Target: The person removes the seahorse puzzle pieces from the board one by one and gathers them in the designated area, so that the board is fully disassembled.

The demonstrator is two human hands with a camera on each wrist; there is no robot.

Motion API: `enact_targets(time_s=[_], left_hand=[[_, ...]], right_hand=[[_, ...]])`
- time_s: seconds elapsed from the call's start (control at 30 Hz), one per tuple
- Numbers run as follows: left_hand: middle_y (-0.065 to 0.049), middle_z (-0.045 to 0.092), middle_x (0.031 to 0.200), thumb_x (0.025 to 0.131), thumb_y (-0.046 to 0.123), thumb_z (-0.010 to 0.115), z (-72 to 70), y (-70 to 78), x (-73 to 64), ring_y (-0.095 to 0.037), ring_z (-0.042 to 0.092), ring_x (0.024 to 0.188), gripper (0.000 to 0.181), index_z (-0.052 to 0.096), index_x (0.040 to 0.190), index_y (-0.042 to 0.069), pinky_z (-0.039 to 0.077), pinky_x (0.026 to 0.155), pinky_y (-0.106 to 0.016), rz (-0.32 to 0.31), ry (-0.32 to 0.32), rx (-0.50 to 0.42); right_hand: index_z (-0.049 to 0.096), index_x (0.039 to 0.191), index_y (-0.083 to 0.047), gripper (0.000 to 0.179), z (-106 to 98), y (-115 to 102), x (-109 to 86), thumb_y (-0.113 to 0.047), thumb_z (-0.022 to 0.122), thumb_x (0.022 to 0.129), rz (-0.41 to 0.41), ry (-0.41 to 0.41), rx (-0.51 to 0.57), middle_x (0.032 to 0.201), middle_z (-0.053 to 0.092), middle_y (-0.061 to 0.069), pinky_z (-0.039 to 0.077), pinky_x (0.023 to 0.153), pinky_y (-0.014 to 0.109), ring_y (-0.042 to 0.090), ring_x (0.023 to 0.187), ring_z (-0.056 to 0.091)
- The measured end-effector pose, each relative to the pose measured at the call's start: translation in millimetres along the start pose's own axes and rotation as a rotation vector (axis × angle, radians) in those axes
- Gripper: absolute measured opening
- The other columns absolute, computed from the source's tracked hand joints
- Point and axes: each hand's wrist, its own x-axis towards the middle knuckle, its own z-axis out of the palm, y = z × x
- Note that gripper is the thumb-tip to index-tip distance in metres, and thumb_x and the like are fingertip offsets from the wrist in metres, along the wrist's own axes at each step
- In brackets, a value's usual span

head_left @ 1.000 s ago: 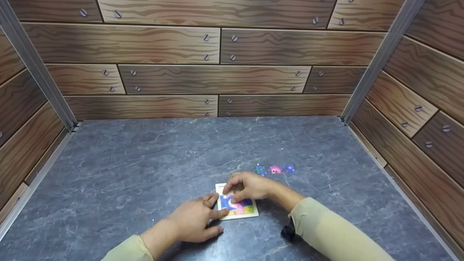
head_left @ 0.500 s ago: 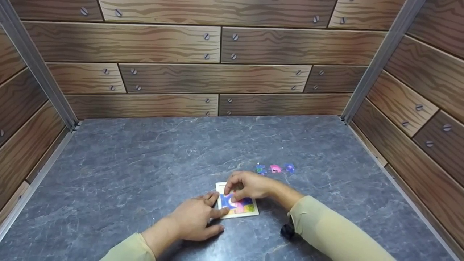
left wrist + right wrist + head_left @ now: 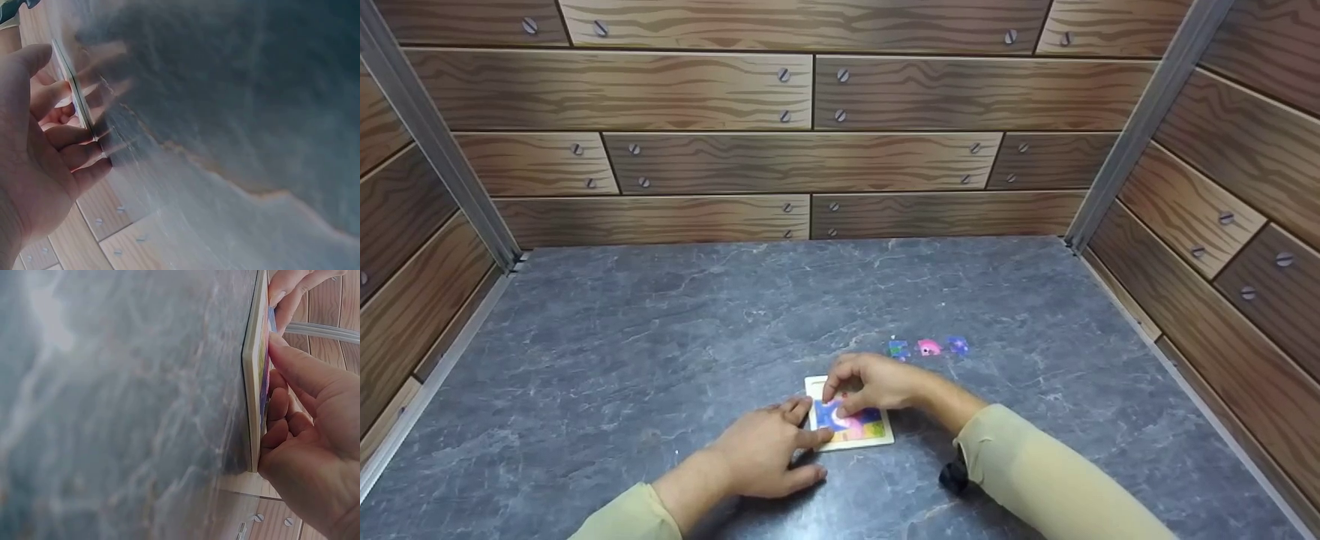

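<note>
A small jigsaw puzzle board (image 3: 853, 442) with a pale frame lies flat on the grey table, carrying a blue, pink and yellow picture. The left hand (image 3: 761, 454) rests along its left side, forefinger lying on the lower left corner, other fingertips right at the edge. Above the board arches the right hand (image 3: 877, 386), its thumb and curled forefinger at a blue puzzle piece (image 3: 826, 415) with a white crescent. In the right wrist view the thumb (image 3: 298, 363) presses against the picture face. The right hand covers the board's upper right part.
Three loose pieces lie in a row beyond the right hand: a blue-green piece (image 3: 898, 349), a pink piece (image 3: 928, 347) and a violet-blue piece (image 3: 958, 345). Wood-patterned walls (image 3: 705, 161) with metal corner posts enclose the marbled table (image 3: 660, 322). A black band sits at the right wrist.
Both hands stay almost in place on the board, with only slight finger movement by the right thumb. The loose pieces have not moved.
</note>
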Motion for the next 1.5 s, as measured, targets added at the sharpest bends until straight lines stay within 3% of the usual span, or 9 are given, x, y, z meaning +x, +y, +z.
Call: enact_targets(time_s=[0.3,0.7,1.07,1.3,1.5], left_hand=[[-0.036,0.054,0.147,0.102,0.059,0.059,0.2,10.0,4.7,-0.045,0.058,0.135,0.057,0.059,0.154,0.035,0.054,0.103,-0.056,-0.038,0.008,0.033],[-0.036,0.057,0.143,0.101,0.061,0.058,6.7,19.6,9.2,-0.051,0.061,0.129,0.06,0.063,0.151,0.027,0.055,0.102,-0.053,-0.078,0.099,0.148],[-0.036,0.053,0.149,0.102,0.062,0.056,3.7,22.9,10.7,-0.052,0.056,0.135,0.064,0.058,0.155,0.027,0.051,0.105,-0.057,-0.11,0.048,0.131],[-0.037,0.051,0.149,0.102,0.062,0.055,4.5,22.6,10.7,-0.052,0.056,0.134,0.063,0.058,0.155,0.027,0.05,0.107,-0.058,-0.105,0.041,0.121],[-0.037,0.051,0.149,0.103,0.06,0.056,6.8,17.8,9.0,-0.051,0.055,0.136,0.062,0.058,0.155,0.029,0.05,0.107,-0.059,-0.079,0.04,0.102]], right_hand=[[0.079,0.108,-0.008,0.019,-1.5,0.5,-0.9,-0.008,0.083,0.089,-0.016,-0.004,0.002,0.113,0.069,0.001,0.043,0.105,0.034,0.013,0.11,0.059],[0.08,0.11,-0.008,0.015,-2.1,1.3,-0.7,-0.011,0.078,0.095,-0.02,-0.012,0.003,0.116,0.069,0.004,0.045,0.102,0.035,0.017,0.11,0.059],[0.08,0.111,-0.01,0.016,-6.2,-1.7,-2.6,-0.008,0.077,0.096,0.02,-0.018,0.044,0.115,0.068,-0.003,0.046,0.101,0.034,0.013,0.11,0.059],[0.079,0.113,-0.01,0.02,-6.7,-1.4,-4.4,-0.008,0.078,0.093,0.048,-0.023,0.09,0.115,0.068,-0.006,0.046,0.103,0.037,0.014,0.111,0.06],[0.079,0.113,-0.01,0.023,-4.6,0.3,-4.4,-0.005,0.079,0.091,0.051,-0.023,0.103,0.111,0.069,-0.006,0.048,0.098,0.033,0.012,0.106,0.061]])
